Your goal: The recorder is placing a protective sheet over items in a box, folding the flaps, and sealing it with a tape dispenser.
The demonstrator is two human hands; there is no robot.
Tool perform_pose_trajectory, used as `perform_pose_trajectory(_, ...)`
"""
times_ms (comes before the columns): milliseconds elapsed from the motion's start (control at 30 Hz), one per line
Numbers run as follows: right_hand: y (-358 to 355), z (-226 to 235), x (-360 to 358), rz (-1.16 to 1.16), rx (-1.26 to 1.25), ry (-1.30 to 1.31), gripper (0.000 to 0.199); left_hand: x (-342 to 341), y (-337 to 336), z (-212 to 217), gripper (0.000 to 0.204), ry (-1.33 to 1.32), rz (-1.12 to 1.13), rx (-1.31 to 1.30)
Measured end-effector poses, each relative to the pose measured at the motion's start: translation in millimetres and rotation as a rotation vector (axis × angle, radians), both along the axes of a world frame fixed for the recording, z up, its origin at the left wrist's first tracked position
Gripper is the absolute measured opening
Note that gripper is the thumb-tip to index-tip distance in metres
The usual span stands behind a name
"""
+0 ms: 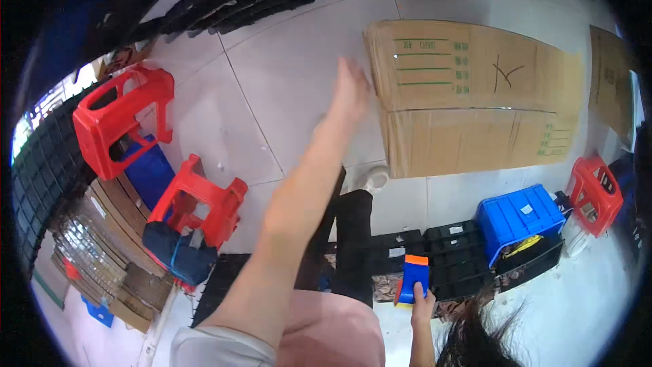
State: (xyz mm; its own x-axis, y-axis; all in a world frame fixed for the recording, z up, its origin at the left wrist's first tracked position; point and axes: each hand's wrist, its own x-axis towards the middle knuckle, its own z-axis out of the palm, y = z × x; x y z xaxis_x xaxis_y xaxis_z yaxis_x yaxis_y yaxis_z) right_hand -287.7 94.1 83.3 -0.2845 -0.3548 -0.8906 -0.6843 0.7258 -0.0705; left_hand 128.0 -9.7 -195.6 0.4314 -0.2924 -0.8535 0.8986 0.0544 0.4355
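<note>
A large brown cardboard box [468, 139] lies on the tiled floor, with a seam running across its top. My left hand [351, 92] is stretched out at the left edge of the box, fingers straight and holding nothing. Whether its fingers touch the cardboard, I cannot tell. Low in the view, my right hand [422, 304] is closed around a blue tape dispenser [415, 275] with orange ends. The dispenser is over black crates and apart from the box.
Red plastic stools stand at left, one upper [102, 129] and one lower [204, 194] with a dark cloth bundle [178, 253] against it. Lower right are black crates [454, 241], a blue bin [519, 216] and another red stool [595, 194]. Dark stacks [265, 0] line the top.
</note>
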Motion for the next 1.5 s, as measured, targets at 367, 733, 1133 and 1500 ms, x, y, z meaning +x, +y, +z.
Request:
perform_pose_trajectory(367, -30.1, 11.0, 112.5, -0.074, -0.09, -0.071, 0.039, 105.0, -132.0, 88.0, 0.082, -0.517, -1.604, 0.041)
perform_pose_trajectory(733, -113.6, 102.6, 185.6, 0.455, -0.579, -0.595, 0.033, 43.5, -70.1, 255.9, 0.033, -0.352, -1.454, -0.354)
perform_pose_trajectory(1133, -198.3, 117.1, 104.7, 0.652, -0.46, -0.883, 0.027, -40.4, -108.6, 327.4, 0.014, -0.152, -1.634, -0.339)
perform_pose_trajectory(1500, -284.6, 121.9, 82.4, 0.489, 0.02, -0.818, 0.031, -14.5, -127.0, 278.6, 0.016, -0.382, -1.441, -0.073)
